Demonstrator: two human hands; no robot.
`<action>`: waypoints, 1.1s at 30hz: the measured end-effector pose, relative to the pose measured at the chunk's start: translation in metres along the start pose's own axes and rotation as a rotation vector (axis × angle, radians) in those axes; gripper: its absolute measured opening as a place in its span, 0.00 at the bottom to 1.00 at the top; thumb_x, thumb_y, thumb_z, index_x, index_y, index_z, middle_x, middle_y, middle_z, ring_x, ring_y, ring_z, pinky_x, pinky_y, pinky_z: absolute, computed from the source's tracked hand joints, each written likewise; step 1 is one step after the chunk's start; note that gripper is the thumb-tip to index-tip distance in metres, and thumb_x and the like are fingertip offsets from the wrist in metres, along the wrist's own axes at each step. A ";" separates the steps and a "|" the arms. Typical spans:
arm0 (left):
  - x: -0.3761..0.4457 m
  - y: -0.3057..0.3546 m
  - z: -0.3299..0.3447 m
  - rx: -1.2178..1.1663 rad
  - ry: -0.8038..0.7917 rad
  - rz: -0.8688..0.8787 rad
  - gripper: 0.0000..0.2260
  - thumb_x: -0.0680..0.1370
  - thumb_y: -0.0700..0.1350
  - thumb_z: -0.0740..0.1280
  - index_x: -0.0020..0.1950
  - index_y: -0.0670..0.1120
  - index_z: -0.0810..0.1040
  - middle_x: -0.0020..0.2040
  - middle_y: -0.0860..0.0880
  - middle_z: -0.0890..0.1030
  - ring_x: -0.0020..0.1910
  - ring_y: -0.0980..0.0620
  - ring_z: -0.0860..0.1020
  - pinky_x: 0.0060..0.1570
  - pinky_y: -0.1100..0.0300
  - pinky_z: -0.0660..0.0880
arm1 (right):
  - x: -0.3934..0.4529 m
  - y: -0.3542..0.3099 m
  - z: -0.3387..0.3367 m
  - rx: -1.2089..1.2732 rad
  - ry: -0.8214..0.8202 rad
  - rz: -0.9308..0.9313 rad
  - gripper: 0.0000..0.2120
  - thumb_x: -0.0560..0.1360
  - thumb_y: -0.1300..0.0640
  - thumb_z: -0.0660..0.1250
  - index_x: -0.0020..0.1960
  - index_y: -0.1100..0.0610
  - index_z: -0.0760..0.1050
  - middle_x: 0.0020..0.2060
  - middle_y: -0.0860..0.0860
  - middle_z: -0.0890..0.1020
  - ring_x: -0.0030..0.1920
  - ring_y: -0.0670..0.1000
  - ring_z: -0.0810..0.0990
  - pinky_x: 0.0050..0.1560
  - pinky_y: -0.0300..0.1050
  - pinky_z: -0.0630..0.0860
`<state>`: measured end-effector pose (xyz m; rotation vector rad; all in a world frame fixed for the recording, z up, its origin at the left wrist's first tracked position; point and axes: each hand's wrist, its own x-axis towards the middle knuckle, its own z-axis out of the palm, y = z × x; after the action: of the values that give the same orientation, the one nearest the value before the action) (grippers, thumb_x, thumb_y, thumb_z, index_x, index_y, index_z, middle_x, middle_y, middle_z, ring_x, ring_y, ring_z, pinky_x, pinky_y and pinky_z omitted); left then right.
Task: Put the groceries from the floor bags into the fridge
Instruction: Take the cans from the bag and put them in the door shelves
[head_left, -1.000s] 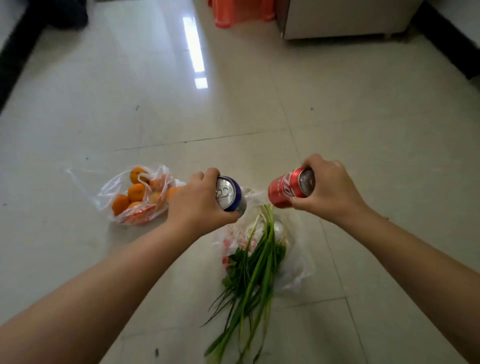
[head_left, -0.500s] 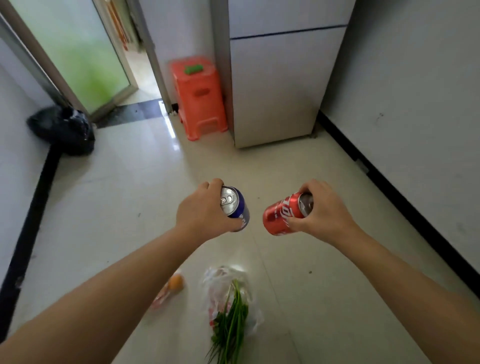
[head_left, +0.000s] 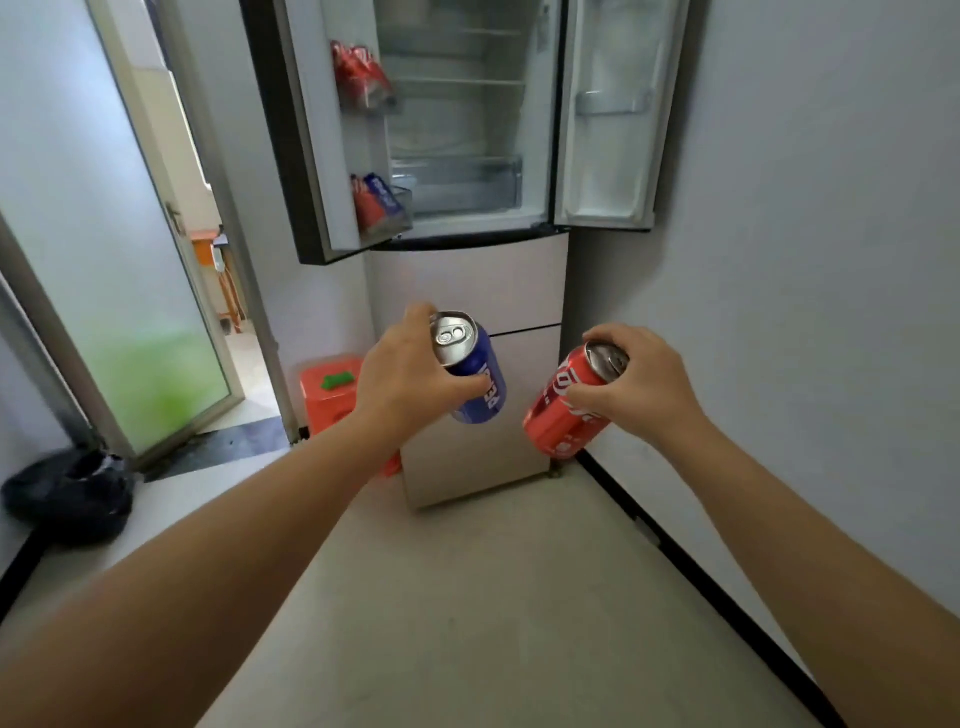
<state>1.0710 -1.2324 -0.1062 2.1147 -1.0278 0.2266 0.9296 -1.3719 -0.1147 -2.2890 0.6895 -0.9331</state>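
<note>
Two cans carried toward the fridge (head_left: 470, 291), one per hand, so both go in on a single trip. Left hand (head_left: 402, 387) wrapped round the blue can (head_left: 475, 374), fingers behind and thumb across the front, can tilted with its silver top turned toward the camera. Right hand (head_left: 641, 387) clamped on the red can (head_left: 563, 410) from the side and above, can leaning down and away toward the fridge's lower drawers. Hands apart, cans near each other but not touching, both held out in front of the fridge and below its open upper section.

Both upper doors of the fridge swung wide. Left door (head_left: 322, 130) already stocked: red cans (head_left: 358, 70) in its upper bin, a red and a blue can (head_left: 376, 200) in its lower bin. Probably the reason for the side grips: each can ready to be set upright into one of those bins, with colours likely matched to what is there. Right door (head_left: 608, 111) with shelves that look bare; inner shelves of the fridge pale and hard to read.

Beside the fridge, to its left, an orange stool (head_left: 327, 395); further left a glass door (head_left: 117, 291) and a dark bag (head_left: 70, 496) on the floor. Grocery bags out of view.
</note>
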 end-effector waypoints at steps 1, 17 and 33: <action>0.013 0.005 0.001 -0.001 0.013 0.016 0.30 0.66 0.48 0.76 0.63 0.45 0.67 0.59 0.45 0.78 0.56 0.46 0.76 0.50 0.55 0.74 | 0.013 0.002 -0.006 0.003 0.007 -0.014 0.26 0.64 0.63 0.75 0.61 0.57 0.74 0.50 0.49 0.70 0.49 0.47 0.70 0.38 0.23 0.61; 0.365 0.084 0.091 0.018 0.141 0.249 0.27 0.68 0.48 0.75 0.63 0.45 0.69 0.60 0.47 0.77 0.50 0.56 0.68 0.45 0.62 0.65 | 0.352 0.070 -0.087 -0.165 0.279 -0.265 0.26 0.63 0.60 0.76 0.58 0.59 0.71 0.50 0.49 0.68 0.50 0.47 0.69 0.38 0.25 0.66; 0.685 0.184 0.258 -0.032 0.409 0.338 0.30 0.67 0.49 0.75 0.65 0.47 0.67 0.61 0.47 0.75 0.58 0.47 0.75 0.50 0.59 0.70 | 0.682 0.214 -0.148 -0.201 0.519 -0.536 0.22 0.66 0.58 0.75 0.55 0.65 0.72 0.49 0.50 0.67 0.47 0.46 0.67 0.41 0.13 0.62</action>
<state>1.3473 -1.8946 0.1273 1.7533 -1.1183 0.7684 1.1932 -2.0038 0.1382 -2.4751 0.3750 -1.8227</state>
